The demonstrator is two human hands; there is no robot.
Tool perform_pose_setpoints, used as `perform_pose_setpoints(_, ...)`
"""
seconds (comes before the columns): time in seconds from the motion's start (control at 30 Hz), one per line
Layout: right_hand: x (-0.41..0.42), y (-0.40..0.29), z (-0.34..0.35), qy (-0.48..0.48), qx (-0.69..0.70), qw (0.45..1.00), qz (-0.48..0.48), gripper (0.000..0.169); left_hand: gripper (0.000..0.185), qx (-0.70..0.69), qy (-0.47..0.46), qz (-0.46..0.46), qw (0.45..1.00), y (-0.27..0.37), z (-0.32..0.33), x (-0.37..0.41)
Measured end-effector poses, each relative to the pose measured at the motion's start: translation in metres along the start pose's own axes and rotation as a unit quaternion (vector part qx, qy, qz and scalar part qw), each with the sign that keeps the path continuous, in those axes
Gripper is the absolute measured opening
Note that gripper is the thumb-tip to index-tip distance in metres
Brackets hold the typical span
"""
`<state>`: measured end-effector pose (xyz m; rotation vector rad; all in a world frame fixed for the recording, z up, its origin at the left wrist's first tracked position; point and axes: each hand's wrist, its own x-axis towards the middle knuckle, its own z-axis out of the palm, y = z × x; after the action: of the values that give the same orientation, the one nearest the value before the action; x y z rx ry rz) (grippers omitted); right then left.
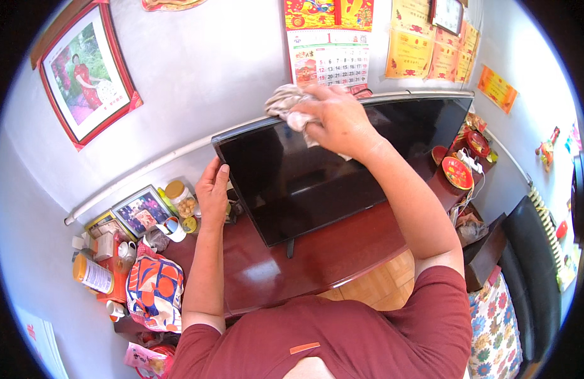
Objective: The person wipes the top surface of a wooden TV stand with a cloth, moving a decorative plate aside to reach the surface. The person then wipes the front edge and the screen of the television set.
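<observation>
A flat-screen television (320, 161) stands on a dark red wooden cabinet (282, 275) before me. My right hand (337, 118) grips a crumpled, light patterned cloth (289, 106) against the television's top edge, left of its middle. With the thumb at the front and the fingers partly hidden behind, my left hand (214, 189) holds the television's left side edge. One dark foot (290, 248) of the stand shows under the screen.
Left on the cabinet are a lidded jar (182, 199), a white mug (172, 230), framed photos (143, 211) and a patterned cloth bag (154, 289). Red dishes (457, 173) and a white power strip (469, 161) lie at right. A calendar (332, 59) hangs behind the television.
</observation>
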<state>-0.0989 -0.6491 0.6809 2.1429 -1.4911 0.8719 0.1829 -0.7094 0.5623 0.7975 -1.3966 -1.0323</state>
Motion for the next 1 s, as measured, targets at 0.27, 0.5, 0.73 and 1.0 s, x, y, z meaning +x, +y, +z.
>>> perform_pose_setpoints(0.27, -0.030, 0.093, -0.039, -0.035, -0.099, 0.977, 0.185, 0.029, 0.039, 0.025, 0.008, 0.027, 0.999, -0.001, 0.008, -0.002)
perform_pose_setpoints(0.5, 0.016, -0.025, 0.006, 0.019, -0.028, 0.999, 0.019, 0.026, 0.038, 0.034, 0.008, 0.045, 0.998, 0.005, 0.005, -0.002)
perform_pose_setpoints(0.73, 0.035, -0.055, -0.002, -0.062, 0.045, 0.996, -0.039, 0.037, 0.035, 0.053, 0.013, 0.067, 0.996, 0.009, 0.011, -0.005)
perform_pose_setpoints(1.0, 0.049, -0.088, 0.013, -0.039, 0.001, 0.997, -0.060, 0.029, 0.035, 0.062, 0.013, 0.086, 0.994, 0.010, 0.009, -0.004)
